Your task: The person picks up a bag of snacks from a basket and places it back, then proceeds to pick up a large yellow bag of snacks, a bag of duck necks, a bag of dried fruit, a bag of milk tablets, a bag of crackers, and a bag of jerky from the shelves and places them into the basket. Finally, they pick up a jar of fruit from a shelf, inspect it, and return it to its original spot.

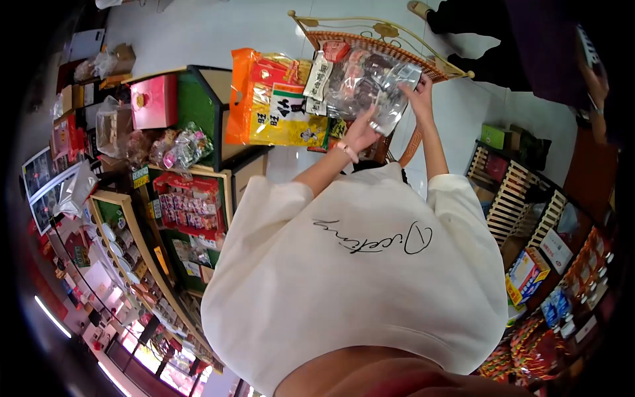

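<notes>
The clear plastic pack [360,78] is being handled with both hands at this moment. The left hand [359,135] grasps its near edge, fingertips pressed on the shiny film, and the right hand [421,99] pinches its right-hand corner. Both grips look light, and the film seems slack and creased, so I judge that shifting or turning it calls for both edges to be supported together.

Left of the left hand lies a large orange-and-yellow pack [243,99], its right side partly beneath the clear one. Beyond both hands is a wicker-edged furnishing [397,48] with gold metal scrollwork.

On the orange-and-yellow pack, 旺旺 can be read, with bigger black characters alongside (仙 seems to be one, though the rest is unsure). The clear pack bears a white label [319,79] with dark characters and a red patch [335,51]; neither reads surely. Below the hands, the white shirt [357,291] carries black cursive script, upside down from here and not safely legible.
</notes>
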Demonstrator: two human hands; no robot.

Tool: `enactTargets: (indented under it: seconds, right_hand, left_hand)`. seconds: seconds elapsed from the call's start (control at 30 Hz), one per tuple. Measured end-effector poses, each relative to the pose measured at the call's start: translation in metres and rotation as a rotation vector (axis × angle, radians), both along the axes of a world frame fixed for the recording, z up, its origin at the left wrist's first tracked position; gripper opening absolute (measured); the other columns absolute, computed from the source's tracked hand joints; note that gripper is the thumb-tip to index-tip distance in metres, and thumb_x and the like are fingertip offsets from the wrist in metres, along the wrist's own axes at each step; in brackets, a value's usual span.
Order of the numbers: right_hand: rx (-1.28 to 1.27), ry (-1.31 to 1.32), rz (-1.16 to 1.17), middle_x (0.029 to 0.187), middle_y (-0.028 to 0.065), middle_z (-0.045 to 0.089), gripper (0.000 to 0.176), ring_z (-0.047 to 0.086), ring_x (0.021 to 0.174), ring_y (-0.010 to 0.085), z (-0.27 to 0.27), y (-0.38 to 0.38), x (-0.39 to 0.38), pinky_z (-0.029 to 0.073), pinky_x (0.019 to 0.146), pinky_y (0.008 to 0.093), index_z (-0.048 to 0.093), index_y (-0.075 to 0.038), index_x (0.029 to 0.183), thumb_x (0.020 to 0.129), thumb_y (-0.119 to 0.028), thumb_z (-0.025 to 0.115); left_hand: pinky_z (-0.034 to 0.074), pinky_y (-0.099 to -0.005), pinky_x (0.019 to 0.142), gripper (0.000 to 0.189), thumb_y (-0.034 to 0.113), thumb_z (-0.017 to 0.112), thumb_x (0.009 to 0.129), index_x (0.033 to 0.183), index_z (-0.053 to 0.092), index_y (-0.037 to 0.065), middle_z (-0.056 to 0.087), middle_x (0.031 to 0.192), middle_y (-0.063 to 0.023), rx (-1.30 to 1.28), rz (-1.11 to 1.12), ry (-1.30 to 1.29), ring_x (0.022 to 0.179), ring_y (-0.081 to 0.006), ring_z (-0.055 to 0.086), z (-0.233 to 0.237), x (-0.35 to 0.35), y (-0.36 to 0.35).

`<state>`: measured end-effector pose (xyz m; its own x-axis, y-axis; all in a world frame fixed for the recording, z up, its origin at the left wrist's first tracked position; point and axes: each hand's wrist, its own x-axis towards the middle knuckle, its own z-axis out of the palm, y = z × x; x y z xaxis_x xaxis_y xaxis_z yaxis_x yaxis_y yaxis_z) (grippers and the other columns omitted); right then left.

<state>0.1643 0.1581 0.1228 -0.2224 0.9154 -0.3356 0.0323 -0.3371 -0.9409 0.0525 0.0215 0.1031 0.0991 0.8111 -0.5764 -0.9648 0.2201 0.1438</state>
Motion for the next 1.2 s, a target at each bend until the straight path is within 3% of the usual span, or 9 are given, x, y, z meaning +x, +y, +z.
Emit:
enactTargets:
  seconds: [0.13,0.17,0.27,0.3,0.47,0.63,0.9,0.97,1.2]
  right_hand:
    - [0.293,-0.344,-0.081,0.113,0.0186,0.050,0.069,0.047,0.111,0.0249,-0.015,0.015,0.006,0.040,0.090,0.0319,0.029,-0.001,0.127,0.072,-0.014,0.070]
    - [0.329,-0.299,-0.073,0.120,0.0196,0.048,0.058,0.039,0.120,0.0331,-0.019,0.011,0.008,0.035,0.096,0.0395,0.038,-0.006,0.126,0.076,-0.014,0.065]
    - [0.751,-0.638,0.371,0.131,0.0183,0.041,0.045,0.031,0.124,0.0434,-0.009,0.004,0.002,0.031,0.099,0.0462,0.046,-0.011,0.123,0.080,-0.016,0.058]
    - [0.708,-0.698,0.489,0.138,0.0177,0.032,0.040,0.022,0.124,0.0518,-0.009,0.002,-0.002,0.026,0.100,0.0510,0.050,-0.016,0.123,0.083,-0.020,0.053]
    - [0.775,-0.816,0.453,0.138,0.0180,0.032,0.044,0.015,0.125,0.0544,-0.017,-0.001,-0.017,0.021,0.101,0.0553,0.047,-0.017,0.127,0.084,-0.025,0.052]
    - [0.814,-0.834,0.402,0.139,0.0177,0.031,0.043,0.011,0.126,0.0541,-0.019,-0.010,-0.022,0.014,0.102,0.0570,0.047,-0.017,0.126,0.084,-0.025,0.051]
    - [0.920,-0.873,0.381,0.139,0.0187,0.031,0.045,0.013,0.130,0.0455,-0.019,-0.016,-0.030,0.011,0.104,0.0556,0.044,-0.017,0.128,0.085,-0.028,0.049]
    - [0.979,-0.862,0.351,0.137,0.0148,0.037,0.041,0.016,0.131,0.0432,-0.019,-0.022,-0.034,0.011,0.104,0.0557,0.049,-0.019,0.125,0.085,-0.028,0.049]
    - [1.212,-0.706,0.424,0.126,0.0073,0.050,0.029,0.029,0.126,0.0370,0.026,-0.085,-0.071,0.013,0.103,0.0571,0.060,-0.016,0.109,0.083,-0.020,0.047]
  left_hand:
    - [0.032,-0.0376,0.092,0.031,0.035,0.062,0.083,0.107,0.051,0.021,0.053,0.111,0.0048,-0.234,-0.105,0.013,0.106,-0.0155,0.046,-0.025,0.010,0.031]
    - [0.030,-0.0372,0.092,0.031,0.037,0.062,0.082,0.107,0.051,0.022,0.052,0.109,0.0062,-0.242,-0.121,0.006,0.105,-0.0143,0.046,-0.028,0.011,0.032]
    - [0.035,-0.0337,0.087,0.034,0.042,0.062,0.081,0.104,0.050,0.020,0.052,0.100,0.0061,-0.279,-0.203,0.107,0.097,-0.0116,0.047,-0.032,0.008,0.027]
    - [0.037,-0.0323,0.084,0.034,0.043,0.062,0.081,0.102,0.050,0.020,0.052,0.098,0.0055,-0.288,-0.225,0.151,0.094,-0.0111,0.048,-0.036,0.005,0.028]
    - [0.045,-0.0249,0.068,0.039,0.049,0.062,0.079,0.090,0.046,0.016,0.042,0.076,0.0045,-0.325,-0.365,0.301,0.073,-0.0090,0.048,-0.047,-0.010,0.027]
    - [0.044,-0.0210,0.068,0.062,0.058,0.047,0.083,0.118,0.050,0.007,0.056,0.114,-0.0050,-0.257,-0.736,0.394,0.091,-0.0104,0.056,-0.034,-0.030,0.004]
    - [0.045,-0.0236,0.056,0.034,0.032,0.054,0.084,0.101,0.059,0.003,0.063,0.085,-0.0041,-0.585,-0.280,1.003,0.066,-0.0136,0.058,-0.115,-0.072,-0.170]
    - [0.044,-0.0238,0.055,0.033,0.031,0.055,0.083,0.102,0.059,0.004,0.063,0.083,-0.0036,-0.760,-0.119,0.938,0.066,-0.0125,0.057,-0.141,-0.076,-0.239]
    - [0.044,-0.0265,0.057,0.035,0.032,0.054,0.081,0.105,0.057,0.008,0.064,0.088,-0.0045,-0.905,0.002,0.830,0.071,-0.0125,0.057,-0.122,-0.042,-0.434]
